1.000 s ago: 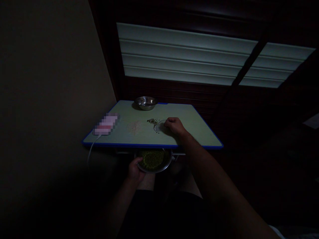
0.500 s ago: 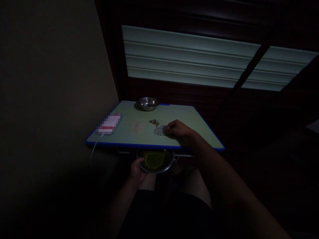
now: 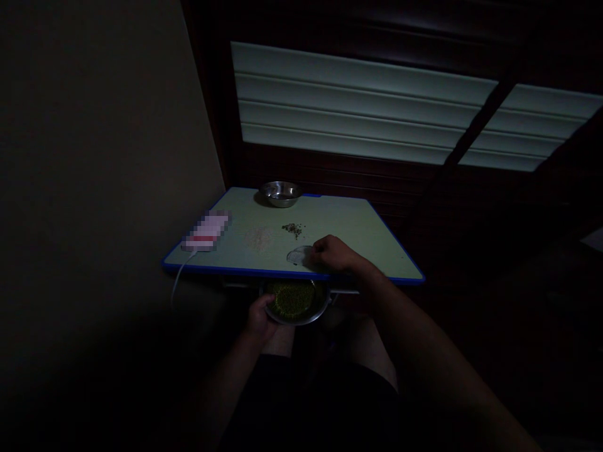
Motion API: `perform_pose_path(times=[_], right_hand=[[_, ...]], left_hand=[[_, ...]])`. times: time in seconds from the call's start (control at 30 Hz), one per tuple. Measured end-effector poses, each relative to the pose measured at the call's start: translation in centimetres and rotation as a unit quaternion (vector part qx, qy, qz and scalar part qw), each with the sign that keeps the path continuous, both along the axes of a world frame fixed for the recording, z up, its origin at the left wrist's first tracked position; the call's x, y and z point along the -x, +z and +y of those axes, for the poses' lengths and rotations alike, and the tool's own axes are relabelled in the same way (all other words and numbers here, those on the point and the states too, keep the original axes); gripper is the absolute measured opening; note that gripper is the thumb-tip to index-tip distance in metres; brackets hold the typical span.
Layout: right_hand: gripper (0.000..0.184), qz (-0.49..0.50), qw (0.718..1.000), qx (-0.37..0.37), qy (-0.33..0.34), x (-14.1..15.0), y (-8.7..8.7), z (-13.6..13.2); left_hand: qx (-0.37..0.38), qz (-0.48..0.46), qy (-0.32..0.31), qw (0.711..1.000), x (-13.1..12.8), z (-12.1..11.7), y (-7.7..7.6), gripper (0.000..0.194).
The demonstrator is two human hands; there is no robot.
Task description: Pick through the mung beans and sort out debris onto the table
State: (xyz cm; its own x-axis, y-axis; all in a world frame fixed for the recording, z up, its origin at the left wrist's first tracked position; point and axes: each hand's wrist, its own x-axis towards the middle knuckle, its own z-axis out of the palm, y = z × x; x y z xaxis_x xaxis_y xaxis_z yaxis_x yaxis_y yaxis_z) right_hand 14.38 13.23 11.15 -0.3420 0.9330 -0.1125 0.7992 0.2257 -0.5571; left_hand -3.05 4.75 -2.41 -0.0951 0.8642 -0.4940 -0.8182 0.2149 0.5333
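Observation:
My left hand (image 3: 260,317) grips the rim of a steel bowl of green beans (image 3: 294,301), held just below the front edge of the small green table (image 3: 358,232). On the tabletop near that edge, my right hand (image 3: 332,253) is closed on a small clear disc-like piece (image 3: 298,255). Behind the disc lies a small heap of dark beans (image 3: 294,230), and left of it a pale powdery patch (image 3: 259,238).
An empty steel bowl (image 3: 280,193) stands at the table's far edge. A pink-and-white device (image 3: 207,230) with a white cable (image 3: 178,280) lies at the left. A wall rises close on the left and slatted shutters behind. The room is very dark.
My right hand has drawn the clear piece toward the front edge of the table, away from the dark beans. The left hand still holds the bowl in the same place.

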Motion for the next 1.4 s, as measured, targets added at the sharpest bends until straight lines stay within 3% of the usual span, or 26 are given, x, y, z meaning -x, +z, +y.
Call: perform_pose_path(times=[0.17, 0.53, 0.67, 0.77, 0.83, 1.0, 1.2, 1.4], right_hand=[[0.014, 0.016, 0.999, 0.001, 0.037, 0.6, -0.2, -0.8], [0.014, 0.109, 0.992, 0.038, 0.044, 0.6, -0.4, -1.7], [0.025, 0.172, 0.983, 0.055, -0.028, -0.6, -1.3, 0.1], [0.021, 0.202, 0.973, -0.004, -0.117, -1.9, -1.8, 2.0], [0.015, 0.195, 0.966, -0.052, -0.162, -2.7, -2.0, 3.2], [0.02, 0.122, 0.967, -0.081, -0.211, -3.8, -2.3, 5.6], [0.024, 0.048, 0.979, -0.075, -0.183, -3.2, -2.2, 7.2], [0.023, 0.035, 0.987, -0.058, -0.143, -2.7, -1.6, 7.1]], left_hand=[[-0.007, -0.009, -0.016, 1.0, 0.1, 0.0, -0.1, 0.026], [-0.005, -0.003, -0.012, 1.0, 0.1, 0.0, -0.2, 0.021], [-0.01, -0.014, -0.018, 1.0, 0.2, 0.1, -0.4, 0.024], [-0.019, -0.02, -0.01, 1.0, 0.2, 0.1, -0.7, 0.025], [-0.023, -0.024, -0.004, 0.999, 0.2, 0.2, -0.9, 0.027], [-0.023, -0.023, -0.004, 0.999, 0.2, 0.2, -1.0, 0.032], [-0.031, -0.034, -0.002, 0.999, 0.3, 0.2, -1.2, 0.037], [-0.015, -0.017, -0.006, 1.0, 0.3, 0.2, -1.1, 0.027]])
